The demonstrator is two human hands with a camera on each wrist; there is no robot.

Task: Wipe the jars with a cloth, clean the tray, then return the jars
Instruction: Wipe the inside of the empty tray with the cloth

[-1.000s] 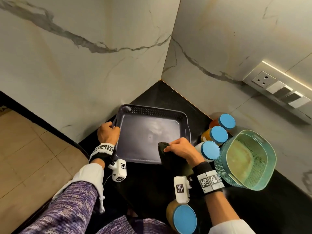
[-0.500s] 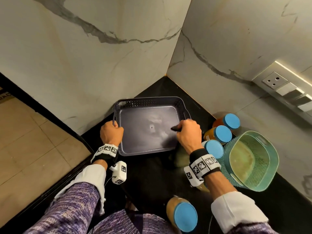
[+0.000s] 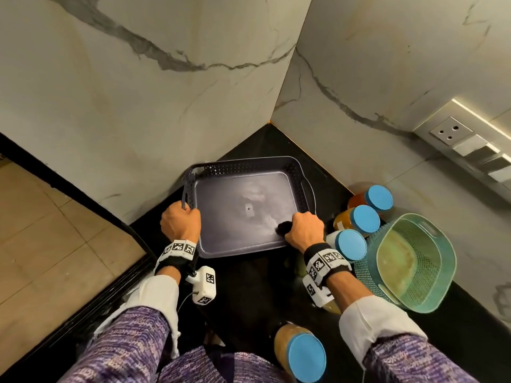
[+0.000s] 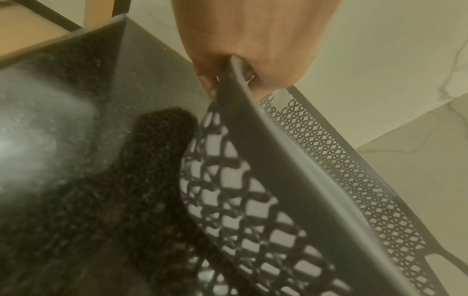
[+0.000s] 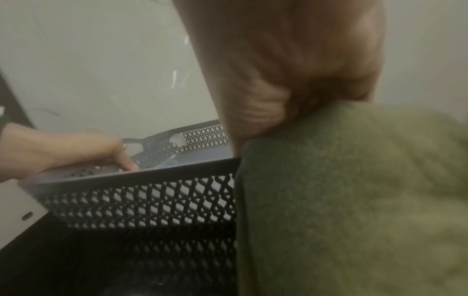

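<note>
A dark grey tray (image 3: 249,167) with perforated walls sits on the black counter in the corner. My left hand (image 3: 181,222) grips its left rim, and the fingers curl over the edge (image 4: 278,140) in the left wrist view. My right hand (image 3: 304,228) holds a dark green cloth (image 3: 282,227) bunched against the tray floor near its right front corner. The cloth (image 5: 354,200) fills the right wrist view below the hand (image 5: 291,60). Three blue-lidded jars (image 3: 366,218) stand in a row right of the tray. A fourth jar (image 3: 305,357) stands near my body.
A teal mesh basket (image 3: 367,272) sits right of the jars, close to my right forearm. Marble walls close the corner behind the tray. A socket strip (image 3: 450,132) is on the right wall. The counter's edge drops to a tiled floor (image 3: 55,230) on the left.
My right hand has carried the cloth from the tray's front rim in onto the floor by the right wall. My left hand has kept its hold on the left rim.
</note>
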